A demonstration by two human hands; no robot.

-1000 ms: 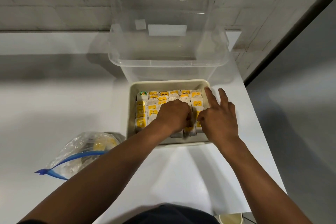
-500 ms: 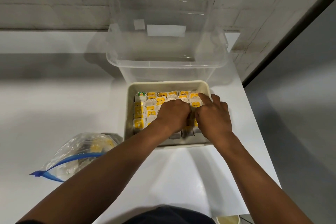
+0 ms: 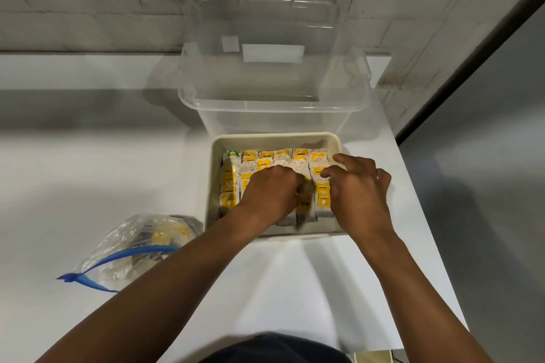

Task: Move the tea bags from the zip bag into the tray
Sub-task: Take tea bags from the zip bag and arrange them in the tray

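Tucking tea bags (image 3: 303, 206) upright into the tray (image 3: 215, 186), the left hand (image 3: 271, 194) pinches one while the right hand (image 3: 361, 194) hovers loose-fingered; the zip bag (image 3: 138, 250) (still holding some) lies left, nearer the left grip.

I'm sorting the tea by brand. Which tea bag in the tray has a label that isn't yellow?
The green-labelled tea bag in the far left corner of the cream plastic tray; every other visible label is yellow.

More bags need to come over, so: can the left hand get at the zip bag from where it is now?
Probably yes. The zip bag lies on the table just left of the tray, beside the left hand's forearm, with nothing between them.
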